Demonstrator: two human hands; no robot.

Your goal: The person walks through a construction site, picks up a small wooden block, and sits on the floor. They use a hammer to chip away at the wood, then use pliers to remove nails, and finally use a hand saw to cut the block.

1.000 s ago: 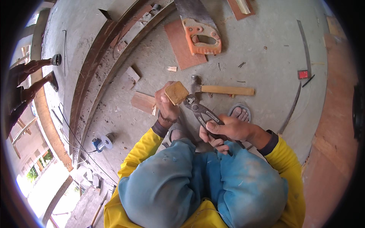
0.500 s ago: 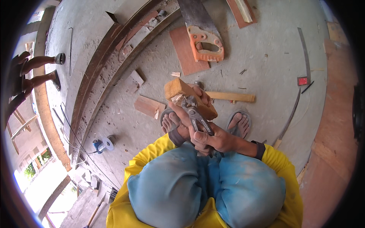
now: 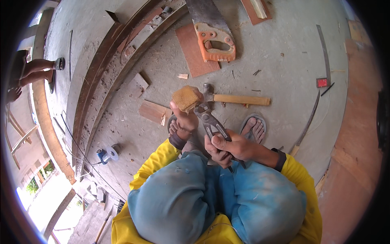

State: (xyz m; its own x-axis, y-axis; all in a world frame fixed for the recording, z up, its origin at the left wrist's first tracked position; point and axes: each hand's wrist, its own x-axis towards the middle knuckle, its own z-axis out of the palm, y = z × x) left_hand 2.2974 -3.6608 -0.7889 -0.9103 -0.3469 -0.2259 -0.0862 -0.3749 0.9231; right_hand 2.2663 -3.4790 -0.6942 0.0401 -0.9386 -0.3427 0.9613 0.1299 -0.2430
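My left hand (image 3: 185,121) grips a short wooden block (image 3: 185,99), its cut end turned up toward me. Wrapped round the handles of a pair of pincers (image 3: 213,123) is my right hand (image 3: 227,147). The jaws of the pincers lie close beside the block's lower right edge; whether they touch it I cannot tell. On the floor just beyond my hands rests a hammer (image 3: 239,99) with a wooden handle, its steel head near the block.
A handsaw (image 3: 214,42) with an orange handle lies partly over a brown board (image 3: 191,53). An angle grinder (image 3: 106,155) with its cord sits at left, near long curved-looking metal beams (image 3: 95,77). Another person's legs (image 3: 40,67) show far left. A red-cased tape measure (image 3: 322,82) lies right.
The block has turned from lengthwise to end-up and moved slightly left, off the pincers' jaws. The hammer's head now shows. The other person's legs have shifted.
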